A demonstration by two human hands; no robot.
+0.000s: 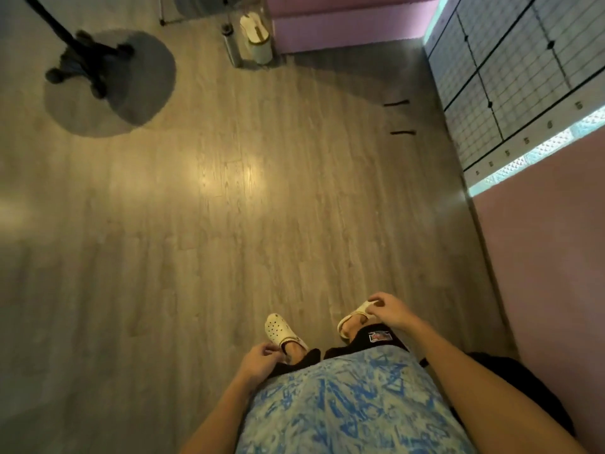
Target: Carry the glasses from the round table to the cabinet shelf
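The person looks straight down at a wood-plank floor (pixel 229 224), both hands low at about 6 o'clock. The left hand (pixel 260 358) and the right hand (pixel 389 309) have their fingers (pixel 376 298) loosely curled and seem to hold nothing, though blur leaves that unsure. Glasses, round table and cabinet shelf lie outside the view; a chair base (pixel 88 65) stands at 10 o'clock.

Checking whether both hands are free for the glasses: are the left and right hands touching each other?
Apart. The head view shows the left hand and the right hand separated by the legs and white clogs, neither holding anything.
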